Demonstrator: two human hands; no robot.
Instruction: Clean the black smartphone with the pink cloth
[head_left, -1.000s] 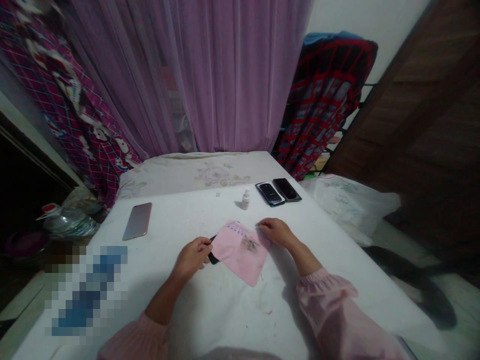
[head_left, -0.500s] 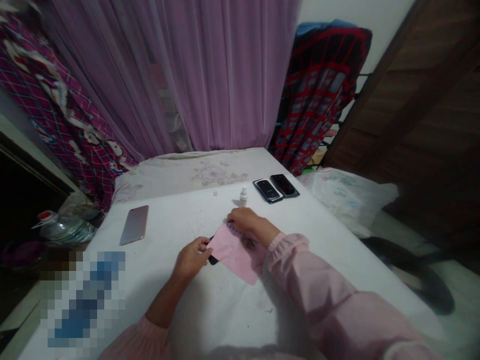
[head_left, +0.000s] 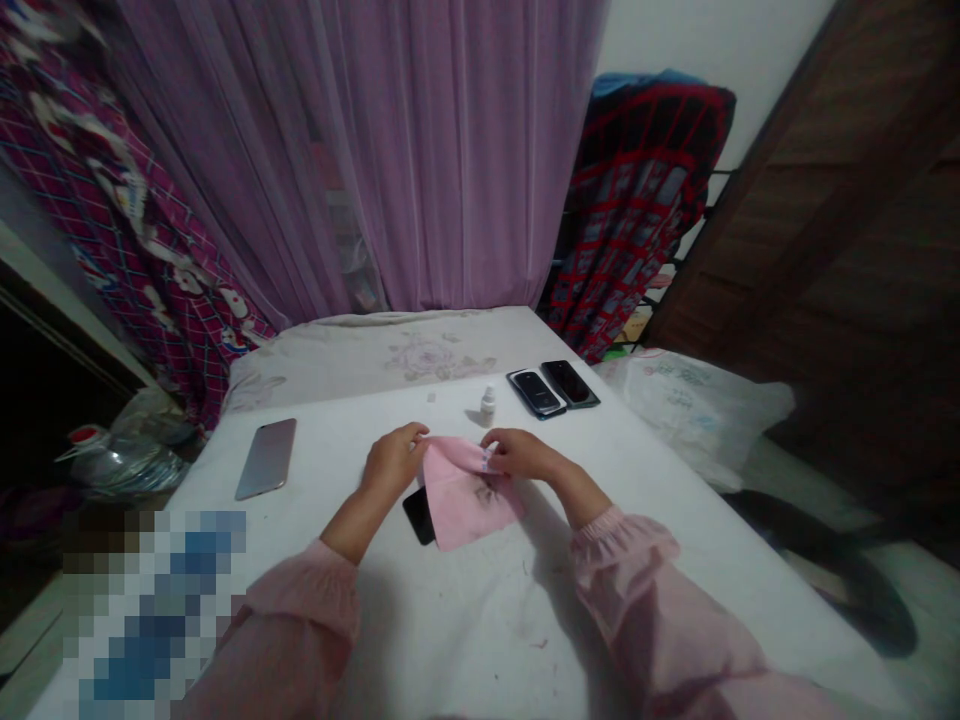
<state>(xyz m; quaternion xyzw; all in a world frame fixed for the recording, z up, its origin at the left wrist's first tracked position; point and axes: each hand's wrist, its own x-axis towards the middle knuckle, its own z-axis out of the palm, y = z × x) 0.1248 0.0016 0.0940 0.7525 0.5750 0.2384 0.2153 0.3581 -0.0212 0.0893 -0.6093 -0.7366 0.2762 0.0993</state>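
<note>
A pink cloth (head_left: 469,505) with dark smudges hangs between my two hands over the white-covered table (head_left: 450,640). My left hand (head_left: 394,455) pinches its upper left corner. The upper right edge, with small blue marks, is gripped by my right hand (head_left: 521,453). Under the cloth lies a black phone (head_left: 418,515); only its left part shows, the rest is covered. A small white bottle (head_left: 488,405) stands upright just beyond my right hand.
A rose-grey phone (head_left: 268,458) lies at the left. Two dark phones, one with a white rim (head_left: 537,392) and one in a case (head_left: 571,383), lie at the back right. Beyond the right edge is a plastic bag (head_left: 690,410); a large bottle (head_left: 124,460) stands off the left edge.
My left hand has moved from the phone's edge up to the cloth's corner. The cloth has turned and hangs from both hands, and more of the black phone shows. My right hand has shifted right.
</note>
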